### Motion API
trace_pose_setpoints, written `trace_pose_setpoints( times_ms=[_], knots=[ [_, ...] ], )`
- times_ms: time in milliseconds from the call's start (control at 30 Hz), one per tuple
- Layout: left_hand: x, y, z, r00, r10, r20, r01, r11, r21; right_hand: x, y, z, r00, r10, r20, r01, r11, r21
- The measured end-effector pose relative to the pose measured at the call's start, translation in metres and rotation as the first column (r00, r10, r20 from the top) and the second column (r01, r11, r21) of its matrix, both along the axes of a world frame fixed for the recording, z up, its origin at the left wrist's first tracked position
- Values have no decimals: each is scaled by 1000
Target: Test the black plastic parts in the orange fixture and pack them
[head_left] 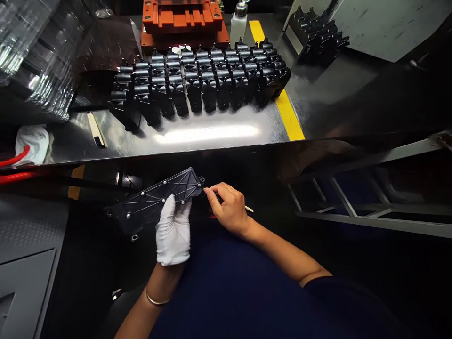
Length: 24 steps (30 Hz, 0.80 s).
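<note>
A black ribbed plastic part (183,183), long and flat with several round metal inserts and small ears at its ends, is tilted in front of my body below the bench edge. My left hand (173,235), in a white glove, grips its lower edge, thumb on the ribbed face; the fingers behind are hidden. My bare right hand (228,205) pinches a slim tool with a pale handle end (249,209). The tool's thin tip touches or nearly touches the part's right end, by an insert. Most of the tool is hidden in my fingers.
On the metal bench (212,129) stand rows of similar black parts (208,80), with more parts (314,35) at back right. Behind are an orange-red block (181,21) and a pump bottle (238,23). A pale-handled tool (95,129) and plastic-wrapped stack (38,56) are left.
</note>
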<state>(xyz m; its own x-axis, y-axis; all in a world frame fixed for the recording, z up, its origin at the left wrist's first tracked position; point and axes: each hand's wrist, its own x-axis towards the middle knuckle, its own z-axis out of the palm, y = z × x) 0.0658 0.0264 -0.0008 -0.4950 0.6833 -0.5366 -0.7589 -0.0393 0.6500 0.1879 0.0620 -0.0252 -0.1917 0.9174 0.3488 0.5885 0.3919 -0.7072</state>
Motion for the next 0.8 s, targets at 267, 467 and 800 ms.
trace_pose_setpoints(
  times_ms=[267,467,800],
  knots=[
    [3,-2,0,1000,-14,-19,14,1000,14,2,-1,4,1000,-19,-17,19,1000,-2],
    [0,-2,2,999,2,49,-2,1000,-15,7,2,6,993,119,-2,-119,992,39],
    [1,-5,5,996,-12,92,16,999,-50,14,13,8,997,67,-23,-67,998,15]
  ],
)
